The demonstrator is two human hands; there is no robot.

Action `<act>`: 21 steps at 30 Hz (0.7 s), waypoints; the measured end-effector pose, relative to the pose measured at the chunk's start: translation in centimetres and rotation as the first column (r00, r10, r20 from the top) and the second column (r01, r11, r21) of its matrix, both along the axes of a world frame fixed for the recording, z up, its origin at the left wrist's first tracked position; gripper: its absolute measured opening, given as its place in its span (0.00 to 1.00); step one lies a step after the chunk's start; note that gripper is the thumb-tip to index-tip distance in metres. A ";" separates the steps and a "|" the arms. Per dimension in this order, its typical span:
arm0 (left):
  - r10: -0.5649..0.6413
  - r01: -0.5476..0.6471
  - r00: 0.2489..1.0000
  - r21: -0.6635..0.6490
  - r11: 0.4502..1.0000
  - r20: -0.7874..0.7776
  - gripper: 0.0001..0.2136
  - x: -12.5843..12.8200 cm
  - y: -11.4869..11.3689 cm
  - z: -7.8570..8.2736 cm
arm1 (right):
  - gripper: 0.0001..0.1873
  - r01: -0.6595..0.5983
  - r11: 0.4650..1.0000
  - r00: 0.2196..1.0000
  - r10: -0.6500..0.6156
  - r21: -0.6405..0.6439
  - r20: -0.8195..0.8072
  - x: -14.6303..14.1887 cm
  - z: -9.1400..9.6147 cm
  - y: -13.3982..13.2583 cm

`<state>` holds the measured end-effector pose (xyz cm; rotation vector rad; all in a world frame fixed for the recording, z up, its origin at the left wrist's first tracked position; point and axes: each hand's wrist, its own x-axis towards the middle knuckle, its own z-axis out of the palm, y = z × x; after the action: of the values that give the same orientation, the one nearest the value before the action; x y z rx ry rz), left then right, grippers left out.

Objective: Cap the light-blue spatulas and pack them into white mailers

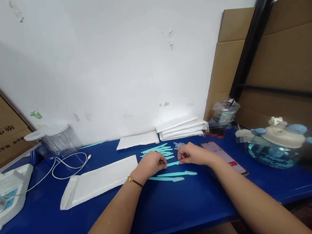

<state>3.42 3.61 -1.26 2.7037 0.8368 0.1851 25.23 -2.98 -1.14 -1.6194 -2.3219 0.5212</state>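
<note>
Between my two hands stretches a turquoise eyebrow razor (173, 164). My left hand (153, 163) pinches one end of it, and my right hand (189, 154) closes on the other. Just in front of my wrists, two more razors (175, 174) lie side by side on the blue table. Behind my left hand is a loose pile of similar turquoise razors (159, 150), partly covered by the fingers. A few small, clear, cap-like pieces (179, 144) lie behind my right hand.
A white padded envelope (103, 178) lies at left, near a cable (54, 170) and power strip (13, 195). More envelopes (182, 127) are stacked by the wall. To the right are a phone (224, 158) and a blue water bottle (276, 149). Clear jars (58, 140) stand back left.
</note>
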 end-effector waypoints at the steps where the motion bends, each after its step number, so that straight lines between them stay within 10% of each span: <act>1: 0.009 -0.009 1.000 0.024 1.000 -0.006 0.05 0.1 0.2 -0.2 | 0.02 0.002 0.999 1.000 -0.003 0.042 0.021 -0.1 -0.2 0.2; 11: 0.164 -0.168 0.984 0.058 0.984 0.069 0.08 -1.4 2.0 0.3 | 0.11 0.176 0.979 0.983 -0.168 0.105 -0.080 2.6 0.1 0.1; 17: -0.031 0.040 0.997 -0.145 0.989 0.067 0.13 -0.5 -0.5 0.6 | 0.12 -0.090 0.971 0.994 0.074 -0.223 -0.078 0.9 1.5 -1.7; 21: -0.064 0.065 0.998 -0.066 0.996 0.012 0.08 0.1 -0.6 -0.1 | 0.02 -0.030 0.996 1.000 0.030 -0.082 -0.008 -0.4 0.8 -1.1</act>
<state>3.48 2.99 -1.36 2.6615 0.7382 0.1540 24.88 -4.05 -0.33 -1.6179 -2.3524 0.6353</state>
